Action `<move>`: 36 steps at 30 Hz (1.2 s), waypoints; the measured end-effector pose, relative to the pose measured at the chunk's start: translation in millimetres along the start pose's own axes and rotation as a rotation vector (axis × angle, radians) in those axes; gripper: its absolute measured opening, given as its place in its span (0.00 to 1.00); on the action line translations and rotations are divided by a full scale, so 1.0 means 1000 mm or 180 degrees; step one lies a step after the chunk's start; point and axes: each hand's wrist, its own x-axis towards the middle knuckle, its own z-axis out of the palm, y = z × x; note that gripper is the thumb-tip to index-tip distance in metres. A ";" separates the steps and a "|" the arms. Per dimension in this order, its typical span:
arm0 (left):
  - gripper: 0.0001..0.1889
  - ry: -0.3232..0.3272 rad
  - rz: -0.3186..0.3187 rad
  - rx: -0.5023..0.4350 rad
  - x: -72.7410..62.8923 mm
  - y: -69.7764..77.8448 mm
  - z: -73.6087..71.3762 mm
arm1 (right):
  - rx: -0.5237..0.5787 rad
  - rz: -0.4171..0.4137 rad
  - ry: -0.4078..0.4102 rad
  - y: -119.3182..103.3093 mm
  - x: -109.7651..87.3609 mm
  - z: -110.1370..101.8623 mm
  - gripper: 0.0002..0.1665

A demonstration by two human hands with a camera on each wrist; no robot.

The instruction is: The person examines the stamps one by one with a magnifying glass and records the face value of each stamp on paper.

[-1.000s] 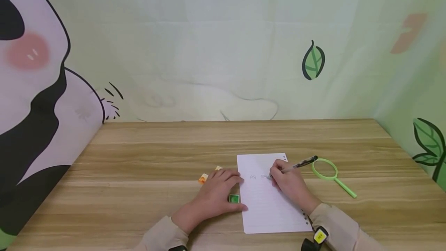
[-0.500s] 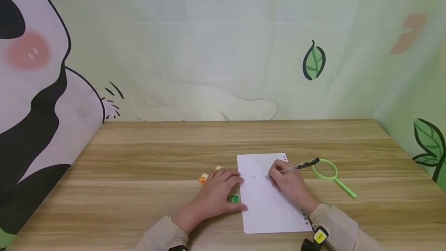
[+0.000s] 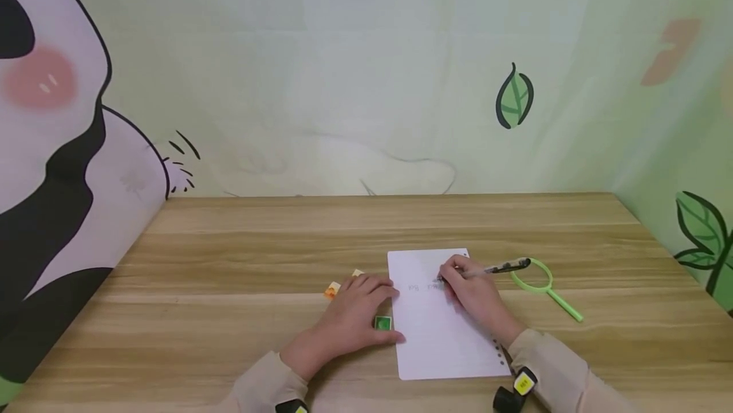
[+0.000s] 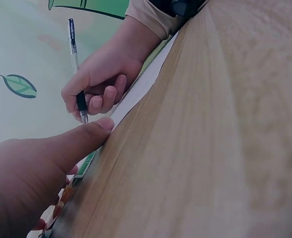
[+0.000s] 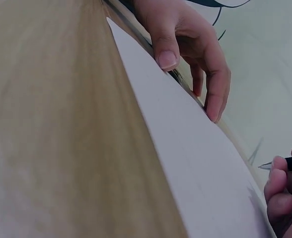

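Gripping a pen, right fingers curl.

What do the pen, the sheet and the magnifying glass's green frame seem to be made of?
Pen: probably smooth plastic, its barrel looking see-through. Sheet: matte paper, being thin, white and hole-punched. Green frame: likely smooth plastic, from its even colour.

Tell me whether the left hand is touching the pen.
Apart. The head view shows it: a strip of the paper shows between the left hand and the pen, which the right hand grips.
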 end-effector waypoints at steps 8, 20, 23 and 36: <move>0.35 0.0057 0.0015 -0.0028 0.001 0.000 0.000 | 0.0120 -0.0106 -0.0224 -0.009 0.002 -0.008 0.08; 0.35 0.0040 -0.0024 -0.0039 0.001 0.001 -0.001 | -0.0189 -0.0057 -0.0316 -0.026 0.001 -0.031 0.15; 0.35 0.0044 -0.0019 -0.0042 0.001 0.000 -0.001 | -0.0179 -0.0075 -0.0357 -0.030 0.001 -0.037 0.19; 0.36 0.0064 -0.0005 -0.0014 -0.002 -0.002 0.000 | -0.0140 -0.0437 -0.0565 -0.033 -0.003 -0.060 0.14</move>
